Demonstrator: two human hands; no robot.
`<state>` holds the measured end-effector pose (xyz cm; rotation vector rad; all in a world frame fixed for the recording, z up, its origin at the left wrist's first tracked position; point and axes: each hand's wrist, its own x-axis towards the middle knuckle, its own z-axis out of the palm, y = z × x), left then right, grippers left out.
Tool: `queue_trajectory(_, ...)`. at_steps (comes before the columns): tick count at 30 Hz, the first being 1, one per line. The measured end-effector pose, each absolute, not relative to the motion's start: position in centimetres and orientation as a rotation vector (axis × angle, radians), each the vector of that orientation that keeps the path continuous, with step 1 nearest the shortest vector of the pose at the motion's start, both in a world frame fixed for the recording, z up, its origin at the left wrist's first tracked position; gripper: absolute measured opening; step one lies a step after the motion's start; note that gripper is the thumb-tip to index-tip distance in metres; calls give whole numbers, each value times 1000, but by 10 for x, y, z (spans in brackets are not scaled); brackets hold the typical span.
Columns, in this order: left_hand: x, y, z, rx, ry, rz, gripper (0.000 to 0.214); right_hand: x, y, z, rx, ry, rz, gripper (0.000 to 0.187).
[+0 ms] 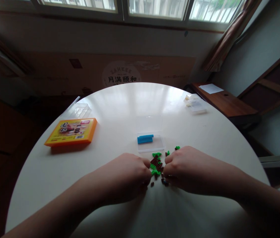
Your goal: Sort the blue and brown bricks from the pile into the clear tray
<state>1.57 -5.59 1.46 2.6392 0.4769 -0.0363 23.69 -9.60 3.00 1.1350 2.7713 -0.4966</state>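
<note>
A small pile of green and brown toy building bricks (156, 163) lies on the white round table (115, 129) between my hands. At its left edge is my left hand (135, 170), back upward and fingers curled closed; what they hold, if anything, is hidden. My right hand (184, 168) is curled closed against the pile's right side, its fingertips also out of sight. Close to the right fingers lies a small dark piece (164, 182). Just beyond the pile sits a clear plastic box (158, 145) with blue bricks (145, 139) stacked in its left part.
An orange and yellow game box (71, 132) lies at the left, with a clear plastic case (77, 110) behind it. Another clear container (196, 104) stands at the far right. Beyond the table's right edge is a wooden desk (226, 102) with papers (211, 88).
</note>
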Motion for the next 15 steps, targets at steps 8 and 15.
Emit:
queue_trajectory(8,15,-56,14,2622,475,-18,13,236,-96,25,1116,2787,-452,15)
queue_trajectory(15,16,-57,14,2641,502,-42,13,236,-97,25,1132,2811,-445,15)
